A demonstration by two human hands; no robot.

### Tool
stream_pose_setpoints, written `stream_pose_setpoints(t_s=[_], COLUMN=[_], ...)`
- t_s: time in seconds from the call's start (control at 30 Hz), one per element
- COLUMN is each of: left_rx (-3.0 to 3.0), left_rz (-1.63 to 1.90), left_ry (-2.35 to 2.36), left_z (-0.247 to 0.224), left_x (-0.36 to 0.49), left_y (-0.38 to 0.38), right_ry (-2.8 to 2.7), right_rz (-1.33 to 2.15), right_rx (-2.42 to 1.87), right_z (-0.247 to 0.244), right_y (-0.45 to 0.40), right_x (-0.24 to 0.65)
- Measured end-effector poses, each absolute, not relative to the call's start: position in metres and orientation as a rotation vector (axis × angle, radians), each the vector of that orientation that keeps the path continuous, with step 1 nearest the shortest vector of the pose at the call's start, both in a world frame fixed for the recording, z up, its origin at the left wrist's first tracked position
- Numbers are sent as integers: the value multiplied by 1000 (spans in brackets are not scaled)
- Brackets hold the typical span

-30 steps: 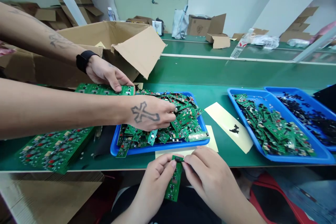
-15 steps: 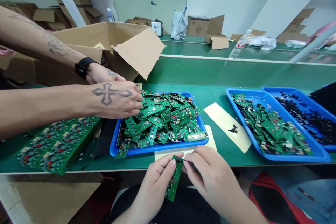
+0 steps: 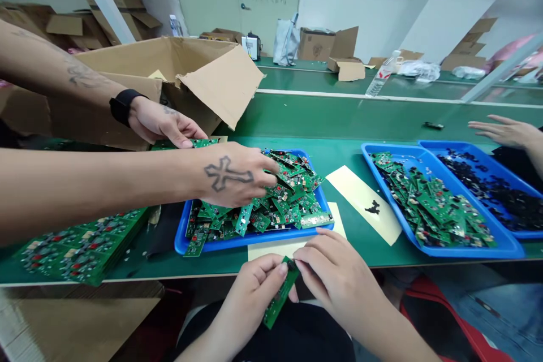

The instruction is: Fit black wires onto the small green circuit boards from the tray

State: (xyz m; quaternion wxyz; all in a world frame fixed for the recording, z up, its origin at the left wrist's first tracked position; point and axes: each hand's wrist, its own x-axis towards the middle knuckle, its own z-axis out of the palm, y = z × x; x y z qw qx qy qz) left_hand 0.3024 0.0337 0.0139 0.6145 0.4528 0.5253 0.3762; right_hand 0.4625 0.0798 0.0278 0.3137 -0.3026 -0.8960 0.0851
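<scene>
Below the table's front edge, my left hand (image 3: 254, 288) grips a narrow green circuit board (image 3: 278, 300) between thumb and fingers, its long side slanting down toward my lap. A small black part (image 3: 291, 264) shows at the board's upper end. My right hand (image 3: 328, 271) has thumb and forefinger pinched at that black part; what exactly lies between the tips is mostly hidden. Just beyond my hands stands a blue tray (image 3: 181, 240) heaped with green circuit boards (image 3: 250, 195). A sheet of yellow paper (image 3: 271, 249) lies partly under this tray.
A co-worker's hand (image 3: 237, 175) reaches over the heaped tray from the left, near stacked board panels (image 3: 85, 243) and an open carton (image 3: 220, 79). Rightward are a yellow strip with black pieces (image 3: 373, 207), two blue trays (image 3: 466, 251) and another person's hand (image 3: 507, 130).
The co-worker's near hand has moved right over the heap. Another person's hand has appeared at right, with a small dark piece near it. My hands stay pinched on the board, nearly in place.
</scene>
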Motion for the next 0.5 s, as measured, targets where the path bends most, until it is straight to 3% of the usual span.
stream_pose_setpoints(t_s=[0.33, 0.5], left_rx=[1221, 1319], left_rz=[626, 701], left_ry=[1164, 1132], left_z=[11, 9], left_x=[297, 308], left_y=[37, 33], right_ry=[-2394, -2349], right_rz=[246, 258], right_rx=[-720, -664], right_z=[24, 30], right_y=[79, 78], right_x=[466, 470])
